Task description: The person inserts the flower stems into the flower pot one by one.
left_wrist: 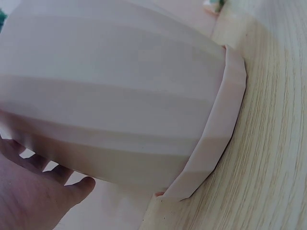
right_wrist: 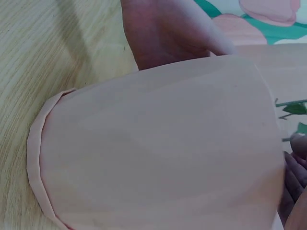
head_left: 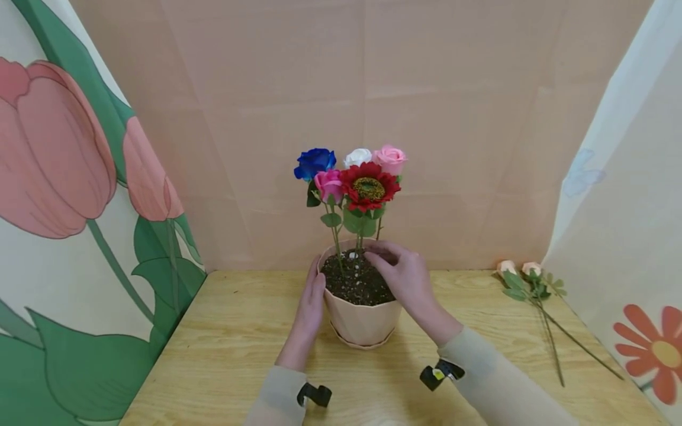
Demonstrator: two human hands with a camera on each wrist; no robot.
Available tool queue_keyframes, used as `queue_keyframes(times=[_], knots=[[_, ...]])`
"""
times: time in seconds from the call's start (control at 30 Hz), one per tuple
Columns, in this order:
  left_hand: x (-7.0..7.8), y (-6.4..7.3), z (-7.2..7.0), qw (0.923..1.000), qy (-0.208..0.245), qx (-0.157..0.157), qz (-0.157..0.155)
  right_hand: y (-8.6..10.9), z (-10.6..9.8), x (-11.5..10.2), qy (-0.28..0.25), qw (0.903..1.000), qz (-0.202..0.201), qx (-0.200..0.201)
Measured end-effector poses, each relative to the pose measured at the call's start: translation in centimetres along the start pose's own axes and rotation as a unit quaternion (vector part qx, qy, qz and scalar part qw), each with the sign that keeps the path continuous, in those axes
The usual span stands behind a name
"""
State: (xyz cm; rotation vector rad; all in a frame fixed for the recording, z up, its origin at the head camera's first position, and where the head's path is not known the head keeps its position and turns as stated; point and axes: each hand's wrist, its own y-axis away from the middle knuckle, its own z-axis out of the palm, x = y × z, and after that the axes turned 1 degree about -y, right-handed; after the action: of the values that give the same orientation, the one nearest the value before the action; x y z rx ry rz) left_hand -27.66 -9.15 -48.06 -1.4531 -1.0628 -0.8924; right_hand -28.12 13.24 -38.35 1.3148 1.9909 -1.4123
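Observation:
A pale pink faceted flowerpot (head_left: pixel 362 322) stands on a matching saucer (left_wrist: pixel 216 139), filled with dark soil (head_left: pixel 357 287) flecked white. Rising from it are a blue rose (head_left: pixel 315 163), a deep pink rose (head_left: pixel 329 184), a white rose (head_left: pixel 357 157), a light pink rose (head_left: pixel 391 158) and a red sunflower-like bloom (head_left: pixel 369 187). My left hand (head_left: pixel 311 296) rests along the pot's left wall with extended fingers. Over the right rim reaches my right hand (head_left: pixel 404 273), its thumb and fingertips at the soil beside the stems. Whether they pinch a stem is hidden.
Two pale peach roses (head_left: pixel 531 269) with long stems lie on the wooden table (head_left: pixel 234 349) at the right. Behind the pot hangs a pinkish cloth backdrop (head_left: pixel 266 118). Flower-printed panels (head_left: pixel 69 284) flank the table on both sides.

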Motion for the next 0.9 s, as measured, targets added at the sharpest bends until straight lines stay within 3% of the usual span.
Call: queue_keyframes(times=[0.63, 0.9], knots=[[0.1, -0.1, 0.0, 0.9999, 0.009, 0.002, 0.004, 1.9, -7.0, 1.1, 0.018, 0.9997, 0.004, 0.017], [0.4, 0.0, 0.0, 1.0, 0.007, 0.003, 0.004, 3.0, -10.9, 2.1, 0.119, 0.9911, -0.026, 0.053]])
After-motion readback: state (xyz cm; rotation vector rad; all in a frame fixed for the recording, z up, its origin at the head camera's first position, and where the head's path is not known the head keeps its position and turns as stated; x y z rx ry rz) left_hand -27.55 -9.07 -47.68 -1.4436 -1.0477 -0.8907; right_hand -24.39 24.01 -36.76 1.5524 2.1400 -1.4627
